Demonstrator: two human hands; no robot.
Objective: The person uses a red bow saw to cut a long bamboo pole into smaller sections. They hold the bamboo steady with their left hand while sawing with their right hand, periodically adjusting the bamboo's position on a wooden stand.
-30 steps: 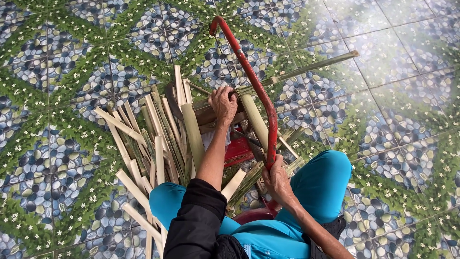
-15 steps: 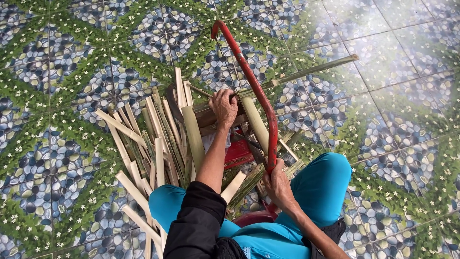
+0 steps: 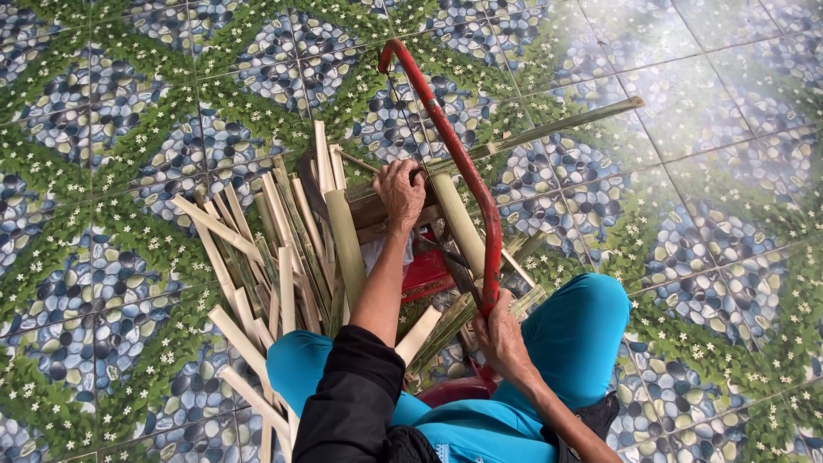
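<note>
My left hand (image 3: 401, 192) presses down on a bamboo piece lying across a wooden block (image 3: 377, 214). My right hand (image 3: 501, 339) grips the handle end of a red-framed bow saw (image 3: 454, 159), whose frame arches away from me over the block. A long green bamboo pole (image 3: 549, 130) runs from under my left hand toward the upper right. A pale split bamboo section (image 3: 457, 221) lies just right of my left wrist. My knees in turquoise trousers (image 3: 579, 330) flank the work.
A heap of split bamboo strips (image 3: 266, 257) fans out on the floor to my left. A red low stool or basin (image 3: 429, 274) shows beneath the block. The patterned pebble-and-leaf floor tiles (image 3: 703, 223) stretch all around.
The saw frame and my right hand have shifted slightly along the cut line. My left hand stays pressed on the bamboo.
</note>
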